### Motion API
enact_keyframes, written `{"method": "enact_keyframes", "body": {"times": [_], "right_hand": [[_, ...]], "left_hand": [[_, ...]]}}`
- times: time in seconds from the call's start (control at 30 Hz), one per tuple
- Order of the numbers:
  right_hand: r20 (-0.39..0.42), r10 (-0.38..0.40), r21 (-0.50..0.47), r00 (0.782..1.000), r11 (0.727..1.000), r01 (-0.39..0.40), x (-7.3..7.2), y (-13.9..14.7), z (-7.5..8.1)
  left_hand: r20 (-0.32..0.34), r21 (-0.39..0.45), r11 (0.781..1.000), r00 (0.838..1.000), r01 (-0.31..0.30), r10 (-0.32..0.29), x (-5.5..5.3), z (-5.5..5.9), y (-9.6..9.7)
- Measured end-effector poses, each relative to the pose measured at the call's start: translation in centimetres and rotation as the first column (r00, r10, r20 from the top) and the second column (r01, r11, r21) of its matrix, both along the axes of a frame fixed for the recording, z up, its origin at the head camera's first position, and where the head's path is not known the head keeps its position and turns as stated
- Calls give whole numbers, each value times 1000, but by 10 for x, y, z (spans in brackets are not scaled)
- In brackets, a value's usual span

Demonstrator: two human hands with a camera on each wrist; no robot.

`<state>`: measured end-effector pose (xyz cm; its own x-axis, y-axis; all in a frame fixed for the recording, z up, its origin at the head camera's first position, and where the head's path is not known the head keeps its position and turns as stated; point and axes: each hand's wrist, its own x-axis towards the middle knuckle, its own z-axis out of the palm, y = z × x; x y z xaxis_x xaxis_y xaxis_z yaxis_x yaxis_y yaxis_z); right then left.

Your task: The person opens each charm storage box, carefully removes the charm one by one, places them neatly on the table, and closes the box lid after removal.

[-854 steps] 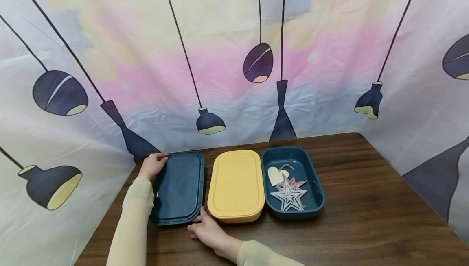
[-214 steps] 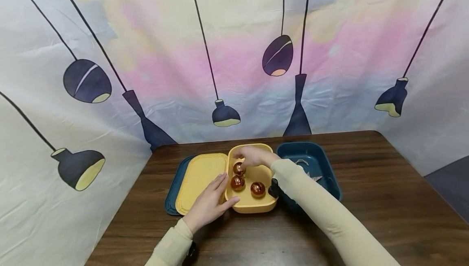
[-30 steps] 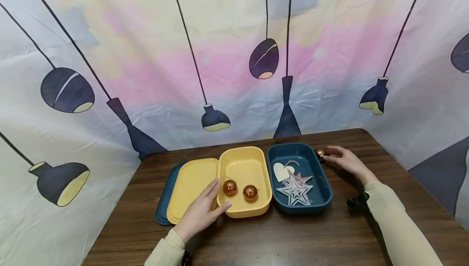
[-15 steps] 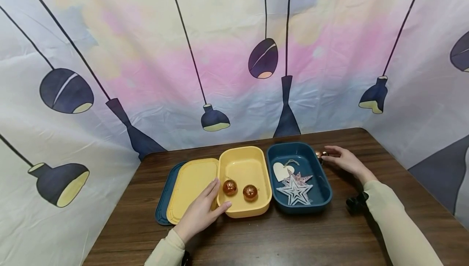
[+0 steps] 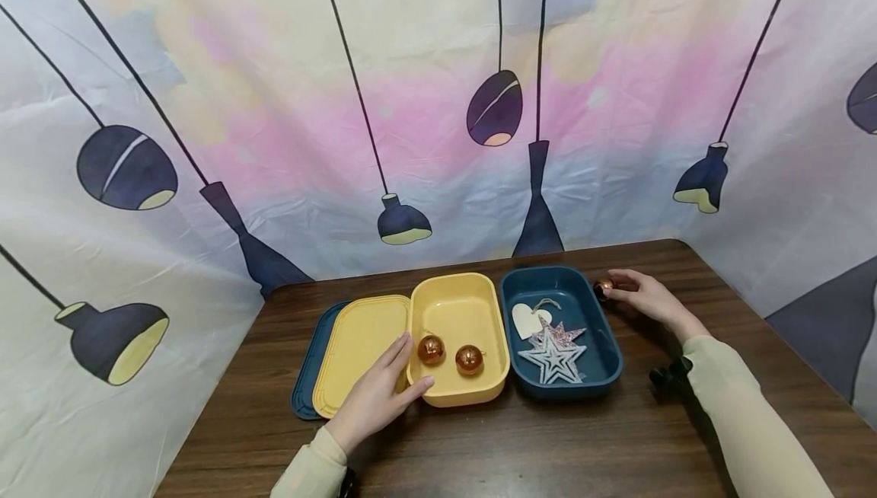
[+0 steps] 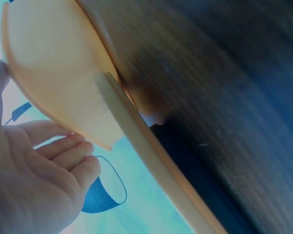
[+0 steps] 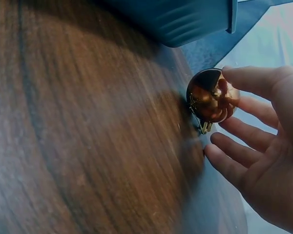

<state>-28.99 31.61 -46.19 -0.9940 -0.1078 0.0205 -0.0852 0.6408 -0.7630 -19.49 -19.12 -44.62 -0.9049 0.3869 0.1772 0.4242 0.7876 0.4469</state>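
Note:
Right of the blue box [image 5: 607,384], my right hand [image 5: 644,296] pinches a shiny copper Christmas bauble [image 7: 205,97] with thumb and fingertips. In the right wrist view the bauble is at the tabletop, its gold cap low; I cannot tell whether it touches the wood. My left hand [image 5: 373,399] rests against the near left side of the yellow box [image 5: 457,308], fingers fairly straight, thumb over the rim. Two more copper baubles, one left [image 5: 431,349] and one right [image 5: 469,359], lie inside the yellow box.
The blue box holds a white heart [image 5: 527,321], a glittery pink star [image 5: 563,333] and a white star [image 5: 552,357]. Left of the yellow box, a yellow lid [image 5: 359,346] lies over a blue lid [image 5: 304,387]. A lamp-print curtain [image 5: 438,140] hangs behind the table [image 5: 521,445].
The yellow lid came off and lies on the blue one. A third bauble left the yellow box and is now right of the blue box. Over the last second, little has moved.

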Motion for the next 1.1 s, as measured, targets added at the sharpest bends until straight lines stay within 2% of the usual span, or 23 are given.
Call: {"method": "enact_keyframes", "body": {"times": [0.47,0.77,0.9,1.1], "right_hand": [[5,26,10,1000,1000,-26,-1,1,14],[-13,53,33,998,998,-53,-6,-3,42],[-24,66,56,998,996,-64,-13,-11,54],[-22,97,27,995,995,-96,-26,-31,71]], "left_hand": [[19,2,1000,1000,-6,6,1,2,-2],[25,-1,1000,1000,-1,1,1,3,-1],[24,-2,1000,1000,3,-3,1,3,-1],[26,-6,1000,1000,1,-1,1,3,-1]]}}
